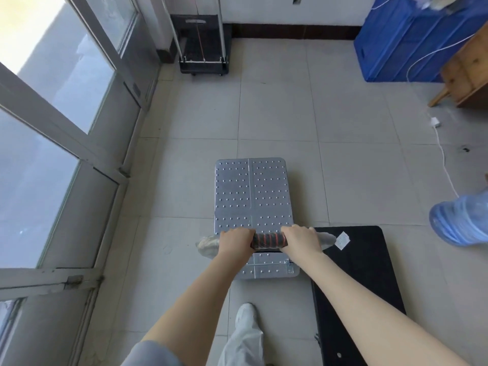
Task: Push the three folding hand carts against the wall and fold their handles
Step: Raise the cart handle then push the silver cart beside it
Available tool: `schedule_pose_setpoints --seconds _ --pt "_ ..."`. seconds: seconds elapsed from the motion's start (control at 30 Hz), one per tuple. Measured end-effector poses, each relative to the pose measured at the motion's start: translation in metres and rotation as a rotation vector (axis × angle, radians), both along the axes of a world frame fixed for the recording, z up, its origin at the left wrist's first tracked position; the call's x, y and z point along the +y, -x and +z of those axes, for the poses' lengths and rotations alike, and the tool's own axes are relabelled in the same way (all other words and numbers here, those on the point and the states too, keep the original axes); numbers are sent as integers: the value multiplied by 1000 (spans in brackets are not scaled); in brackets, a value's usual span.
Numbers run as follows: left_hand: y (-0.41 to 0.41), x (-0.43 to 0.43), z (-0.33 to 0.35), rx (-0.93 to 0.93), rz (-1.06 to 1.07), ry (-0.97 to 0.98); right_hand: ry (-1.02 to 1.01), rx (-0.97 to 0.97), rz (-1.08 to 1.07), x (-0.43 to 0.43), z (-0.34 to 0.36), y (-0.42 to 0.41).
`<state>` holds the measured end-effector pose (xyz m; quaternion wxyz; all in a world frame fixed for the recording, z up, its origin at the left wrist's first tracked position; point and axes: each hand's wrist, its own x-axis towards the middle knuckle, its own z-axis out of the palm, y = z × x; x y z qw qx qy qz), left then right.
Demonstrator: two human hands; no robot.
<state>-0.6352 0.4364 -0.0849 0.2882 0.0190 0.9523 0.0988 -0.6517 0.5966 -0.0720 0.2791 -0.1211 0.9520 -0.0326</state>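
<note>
A silver studded cart stands on the tiled floor in front of me, its handle upright with a black and orange grip. My left hand and my right hand both grip that handle, side by side. A black cart stands at the far wall beside the glass door, its chrome handle upright. A third, black cart platform lies flat on the floor just right of the silver cart, under my right forearm.
Glass doors run along the left. Blue crates and a wooden stool stand at the back right. A white cable with a plug trails over the floor. A blue water bottle lies at the right edge. My foot is below the cart.
</note>
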Motion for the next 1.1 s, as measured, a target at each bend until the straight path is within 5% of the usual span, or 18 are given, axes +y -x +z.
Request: schedule_pose_setpoints --seconds 1.1 --pt "515 -114 -4 91 -72 103 42 -19 -37 -113 -3 504"
